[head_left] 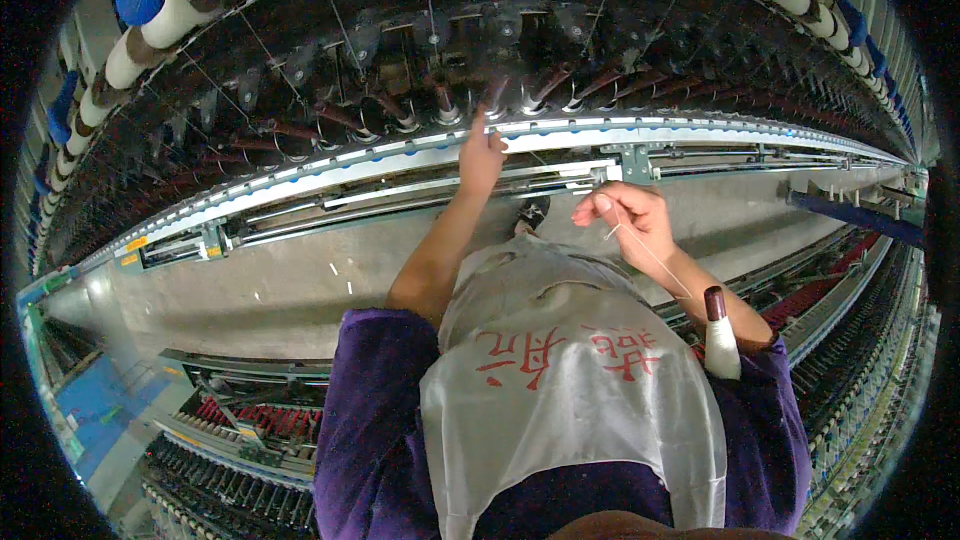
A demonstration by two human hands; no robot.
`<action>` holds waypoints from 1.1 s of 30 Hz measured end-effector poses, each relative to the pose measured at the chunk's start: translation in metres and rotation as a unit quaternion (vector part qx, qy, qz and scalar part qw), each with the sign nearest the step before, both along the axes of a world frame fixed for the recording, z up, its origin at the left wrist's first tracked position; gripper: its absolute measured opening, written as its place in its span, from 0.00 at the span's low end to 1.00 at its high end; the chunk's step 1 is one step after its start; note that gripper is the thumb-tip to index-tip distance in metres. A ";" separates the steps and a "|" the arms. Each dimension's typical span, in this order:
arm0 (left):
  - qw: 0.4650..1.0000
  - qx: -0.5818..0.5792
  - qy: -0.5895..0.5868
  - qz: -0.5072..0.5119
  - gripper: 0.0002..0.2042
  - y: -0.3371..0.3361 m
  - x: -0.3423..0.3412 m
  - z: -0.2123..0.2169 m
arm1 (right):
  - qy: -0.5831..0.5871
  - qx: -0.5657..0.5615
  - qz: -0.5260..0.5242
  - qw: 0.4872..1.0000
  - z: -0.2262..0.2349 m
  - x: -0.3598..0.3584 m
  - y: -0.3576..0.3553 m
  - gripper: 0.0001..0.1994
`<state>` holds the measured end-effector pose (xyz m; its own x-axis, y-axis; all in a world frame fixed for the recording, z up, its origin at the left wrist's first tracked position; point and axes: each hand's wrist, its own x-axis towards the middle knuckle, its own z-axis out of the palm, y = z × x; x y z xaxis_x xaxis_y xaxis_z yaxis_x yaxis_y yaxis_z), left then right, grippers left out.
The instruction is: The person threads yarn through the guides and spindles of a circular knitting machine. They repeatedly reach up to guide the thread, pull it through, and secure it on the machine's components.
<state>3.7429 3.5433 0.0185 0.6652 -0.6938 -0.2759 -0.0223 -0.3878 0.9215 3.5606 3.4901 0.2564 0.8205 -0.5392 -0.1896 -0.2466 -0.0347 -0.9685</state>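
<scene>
My left hand (pixel 482 158) reaches to the long spinning machine in front of me. Its index finger is stretched toward the foot of a dark brown spindle tube (pixel 494 92), at or close to it; whether they touch I cannot tell. The other fingers are partly curled, and I see nothing in them. Nearer to me on the right, my right hand (pixel 638 222) pinches a fine white thread (pixel 655 262) between thumb and fingers. That thread runs down past my wrist toward a bobbin of white yarn (pixel 721 348) with a brown top, which stands upright beside my right forearm.
A row of brown tubes on spindles (pixel 385 105) stretches both ways behind a pale rail (pixel 400 148). White yarn rolls (pixel 165 15) curve overhead, with threads running down from them. More machinery (pixel 250 420) stands behind me, across the grey aisle floor (pixel 270 295). A blue bar (pixel 860 218) juts in at right.
</scene>
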 end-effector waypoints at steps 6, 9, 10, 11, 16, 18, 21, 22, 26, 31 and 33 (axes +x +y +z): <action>0.999 -0.019 -0.027 -0.001 0.29 0.002 0.001 -0.008 | 0.004 -0.020 0.058 0.998 -0.023 0.030 0.004 0.11; 0.997 -0.019 -0.076 0.002 0.31 0.002 0.001 -0.011 | 0.014 -0.039 0.089 0.995 -0.032 0.044 0.005 0.11; 0.998 -0.021 -0.067 0.003 0.32 0.002 0.000 -0.012 | 0.020 -0.057 0.092 0.994 -0.035 0.048 0.005 0.11; 0.998 -0.014 -0.055 0.003 0.32 0.002 0.001 -0.014 | 0.032 -0.074 0.099 0.992 -0.037 0.052 0.007 0.10; 0.999 -0.008 -0.044 -0.024 0.36 0.001 0.001 -0.019 | 0.028 -0.047 0.064 0.996 -0.043 0.069 0.015 0.12; 0.995 -0.047 -0.090 -0.008 0.34 0.001 0.001 -0.019 | 0.020 -0.044 0.064 0.997 -0.041 0.072 0.016 0.12; 0.994 -0.031 -0.108 -0.008 0.32 0.001 0.001 -0.016 | 0.018 -0.062 0.081 0.995 -0.033 0.070 0.017 0.12; 0.993 -0.019 -0.114 -0.009 0.32 0.002 0.001 -0.014 | 0.027 -0.071 0.088 0.993 -0.030 0.067 0.017 0.11; 0.995 -0.032 -0.091 -0.004 0.31 0.003 0.003 -0.006 | 0.029 -0.093 0.091 0.991 -0.026 0.057 0.021 0.11; 0.996 0.015 -0.085 -0.026 0.32 0.003 0.005 -0.002 | 0.040 -0.118 0.067 0.990 -0.037 0.062 0.017 0.12; 0.996 -0.001 -0.090 -0.022 0.32 0.003 0.004 -0.002 | 0.034 -0.119 0.070 0.990 -0.043 0.068 0.014 0.12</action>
<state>3.7470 3.5462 0.0163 0.6729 -0.7238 -0.1525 -0.2045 -0.3802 0.9020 3.6290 3.5038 0.2135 0.8798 -0.4579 -0.1274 -0.2873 -0.2987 -0.9101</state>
